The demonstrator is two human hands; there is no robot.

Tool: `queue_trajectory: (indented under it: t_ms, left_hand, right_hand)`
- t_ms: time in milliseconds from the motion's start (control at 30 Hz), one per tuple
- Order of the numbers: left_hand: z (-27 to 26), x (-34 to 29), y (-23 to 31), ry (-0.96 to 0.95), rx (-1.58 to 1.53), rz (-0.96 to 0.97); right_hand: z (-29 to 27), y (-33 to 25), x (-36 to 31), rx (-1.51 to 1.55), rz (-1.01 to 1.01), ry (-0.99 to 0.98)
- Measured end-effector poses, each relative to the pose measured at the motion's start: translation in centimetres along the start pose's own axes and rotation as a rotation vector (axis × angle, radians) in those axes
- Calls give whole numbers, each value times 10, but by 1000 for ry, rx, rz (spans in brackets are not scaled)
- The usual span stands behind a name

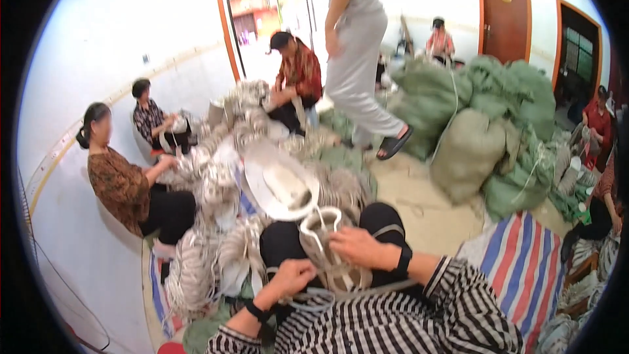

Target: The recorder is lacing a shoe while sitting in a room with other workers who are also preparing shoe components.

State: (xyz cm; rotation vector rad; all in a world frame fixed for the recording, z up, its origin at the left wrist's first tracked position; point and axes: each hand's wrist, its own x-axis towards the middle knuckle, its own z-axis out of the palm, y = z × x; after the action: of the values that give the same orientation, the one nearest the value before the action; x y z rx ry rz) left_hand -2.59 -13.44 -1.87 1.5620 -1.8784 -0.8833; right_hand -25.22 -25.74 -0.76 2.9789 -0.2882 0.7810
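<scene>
Beside a white basin [265, 169], the right hand [359, 247] pinches a shoe upper [316, 252], left hand [292, 279] curled, contents unclear.

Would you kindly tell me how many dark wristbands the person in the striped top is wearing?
2 are visible: the left wristband, behind the left hand, and the right wristband, behind the right hand; striped sleeves may hide others.

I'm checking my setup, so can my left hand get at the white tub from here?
Probably yes: the white tub lies open just ahead, and the left hand seems to have only the left knee in between.
</scene>
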Motion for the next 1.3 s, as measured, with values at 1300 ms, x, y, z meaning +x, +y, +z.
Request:
queue_trajectory:
  t_ms: [1300]
  left_hand:
    - [-61,-86,-35,535,488,175]
  right_hand:
    - [-39,-49,-72,-97,58,-248]
